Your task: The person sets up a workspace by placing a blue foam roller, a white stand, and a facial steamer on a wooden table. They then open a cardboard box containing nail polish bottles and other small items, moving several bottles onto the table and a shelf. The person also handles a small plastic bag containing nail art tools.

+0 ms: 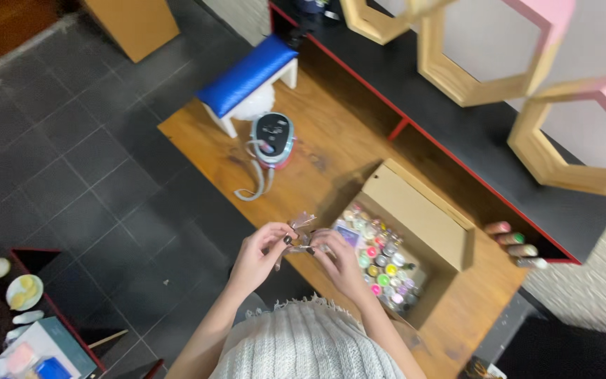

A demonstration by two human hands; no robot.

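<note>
Both hands pinch a small clear packet over the table edge.
Left hand [257, 256] and right hand [338, 263] close fingertips on the clear packet [303, 228], just beside the open cardboard box [415, 210] of colourful little jars [384, 263].

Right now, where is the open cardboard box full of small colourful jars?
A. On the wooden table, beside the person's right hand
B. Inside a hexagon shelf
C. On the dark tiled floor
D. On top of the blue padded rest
A: the cardboard box of jars sits on the wooden table, right beside the right hand.
</note>
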